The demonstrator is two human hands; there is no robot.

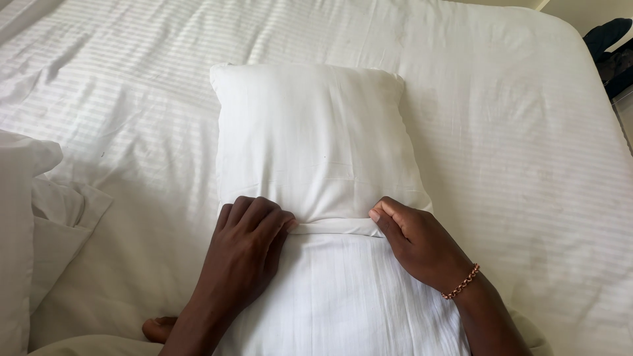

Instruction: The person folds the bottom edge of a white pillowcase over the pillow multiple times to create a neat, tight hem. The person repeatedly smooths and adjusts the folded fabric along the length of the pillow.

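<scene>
A white pillow lies lengthwise in the middle of the bed, partly inside a white striped pillowcase whose rolled open edge crosses the pillow near me. My left hand grips that edge at its left end, fingers curled over the fabric. At the right end, my right hand pinches the same edge; a copper chain bracelet circles its wrist. The far half of the pillow is bare.
The bed is covered by a white striped sheet. More white pillows or bedding are piled at the left edge. Dark objects sit beyond the bed's far right corner. A foot shows at the bottom.
</scene>
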